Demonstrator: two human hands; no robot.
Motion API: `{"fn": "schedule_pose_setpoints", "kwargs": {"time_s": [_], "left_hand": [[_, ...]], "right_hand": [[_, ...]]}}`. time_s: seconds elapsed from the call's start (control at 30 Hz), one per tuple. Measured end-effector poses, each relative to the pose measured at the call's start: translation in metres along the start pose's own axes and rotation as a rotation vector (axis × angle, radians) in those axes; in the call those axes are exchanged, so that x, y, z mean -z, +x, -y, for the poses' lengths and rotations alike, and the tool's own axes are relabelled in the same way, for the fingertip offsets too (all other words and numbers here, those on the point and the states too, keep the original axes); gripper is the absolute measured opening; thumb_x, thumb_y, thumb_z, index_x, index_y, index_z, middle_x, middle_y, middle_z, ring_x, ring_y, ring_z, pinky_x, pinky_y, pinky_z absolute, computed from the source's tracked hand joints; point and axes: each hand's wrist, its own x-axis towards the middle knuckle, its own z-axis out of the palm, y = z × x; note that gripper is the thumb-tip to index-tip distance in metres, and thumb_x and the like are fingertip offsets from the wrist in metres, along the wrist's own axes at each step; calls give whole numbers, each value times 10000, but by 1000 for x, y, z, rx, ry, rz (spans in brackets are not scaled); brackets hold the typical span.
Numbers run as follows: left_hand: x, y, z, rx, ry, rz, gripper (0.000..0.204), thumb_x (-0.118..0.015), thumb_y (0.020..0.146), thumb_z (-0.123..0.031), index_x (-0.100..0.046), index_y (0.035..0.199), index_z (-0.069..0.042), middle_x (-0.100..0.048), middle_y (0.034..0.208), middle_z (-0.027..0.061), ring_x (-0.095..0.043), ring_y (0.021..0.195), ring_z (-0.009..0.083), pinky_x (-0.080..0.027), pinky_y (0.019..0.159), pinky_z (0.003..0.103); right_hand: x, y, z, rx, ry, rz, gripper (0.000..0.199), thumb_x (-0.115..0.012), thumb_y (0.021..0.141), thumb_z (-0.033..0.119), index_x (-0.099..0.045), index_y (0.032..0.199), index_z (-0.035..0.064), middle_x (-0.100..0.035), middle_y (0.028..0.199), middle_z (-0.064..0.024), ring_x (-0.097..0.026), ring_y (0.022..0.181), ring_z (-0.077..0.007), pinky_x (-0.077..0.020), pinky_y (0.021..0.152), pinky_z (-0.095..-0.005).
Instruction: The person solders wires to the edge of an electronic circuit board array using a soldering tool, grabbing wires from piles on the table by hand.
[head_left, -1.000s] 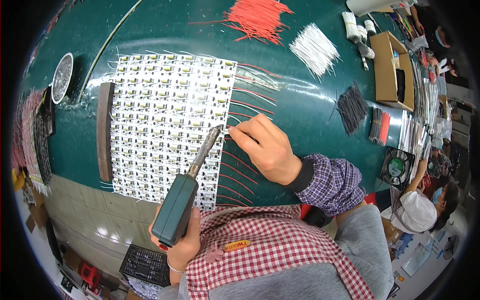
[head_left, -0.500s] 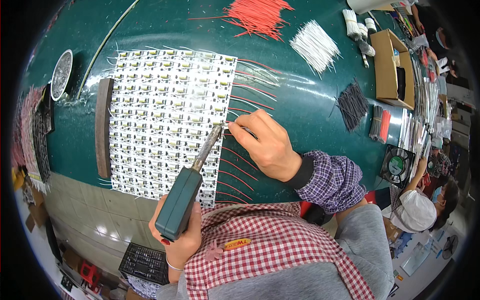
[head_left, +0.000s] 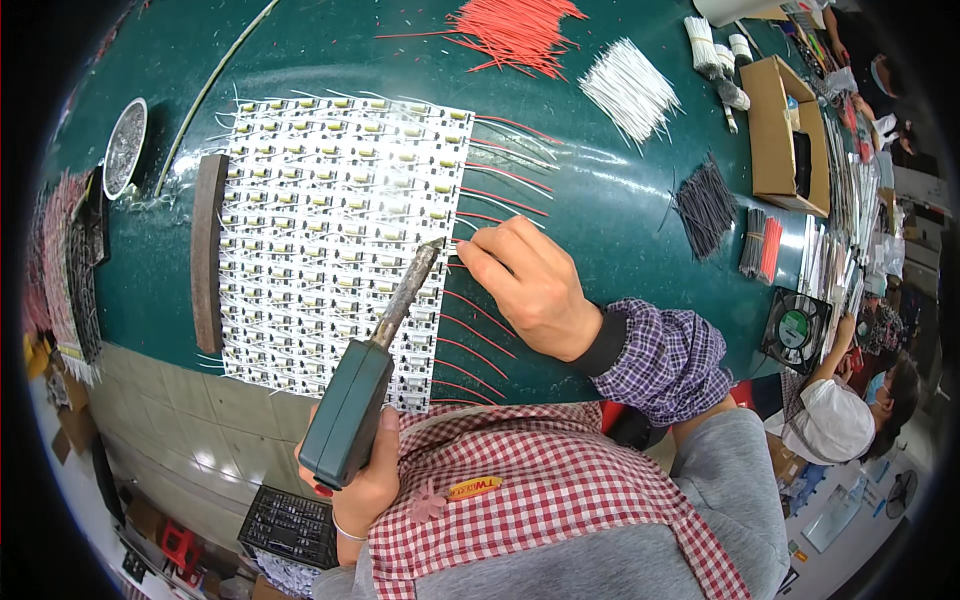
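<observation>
My left hand (head_left: 370, 495) is wrapped round the dark green handle of a soldering iron (head_left: 345, 415). The iron's tip rests at the right edge of a white circuit board panel (head_left: 330, 240), which carries rows of small components. Just beside that tip, my right hand (head_left: 540, 290) pinches a thin wire (head_left: 453, 245) at the board's edge; the fingers hide most of it. Red and white wires (head_left: 505, 185) stick out from the panel's right side, above and below the right hand.
A dark bar (head_left: 208, 255) lies along the panel's left side. Piles of red wires (head_left: 515, 35), white wires (head_left: 630, 90) and black wires (head_left: 705, 210) lie beyond. At right are a cardboard box (head_left: 770, 130), a small fan (head_left: 795, 330) and another person; a metal bowl (head_left: 125, 150) is at left.
The soldering iron has shifted slightly left, its tip a little farther up the board's edge. My right hand has stayed almost in place, still pinching.
</observation>
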Motion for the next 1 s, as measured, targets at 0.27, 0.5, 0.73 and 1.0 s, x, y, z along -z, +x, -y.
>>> {"fn": "schedule_pose_setpoints", "kwargs": {"time_s": [0.27,0.5,0.73,1.0], "left_hand": [[-1,7,-2,-84,30,74,191,-742,796,-13,-690,966,56,-678,860,134,-653,668,191,-518,599,293],[-2,9,-4,-86,43,86,192,-738,803,-15,-683,969,63,-675,856,132,-652,670,203,-514,597,294],[1,-8,3,38,-25,-10,227,-752,819,-65,-675,994,57,-685,865,140,-653,682,220,-518,619,322],[0,-13,1,65,-43,-43,240,-764,822,-83,-678,994,61,-697,868,132,-655,692,201,-520,621,320]], "right_hand": [[2,-1,1,11,0,3,326,-642,704,20,-644,1020,-61,-602,935,-120,-596,793,-245,-519,662,-328],[1,0,1,9,-1,0,324,-641,704,18,-643,1018,-63,-601,930,-118,-596,791,-243,-518,656,-327],[2,1,1,9,-13,9,317,-639,709,19,-643,1016,-61,-600,928,-119,-596,789,-244,-516,656,-328],[-1,0,2,6,-19,-18,321,-644,707,14,-637,1020,-58,-605,929,-123,-595,794,-256,-517,666,-336]]}}
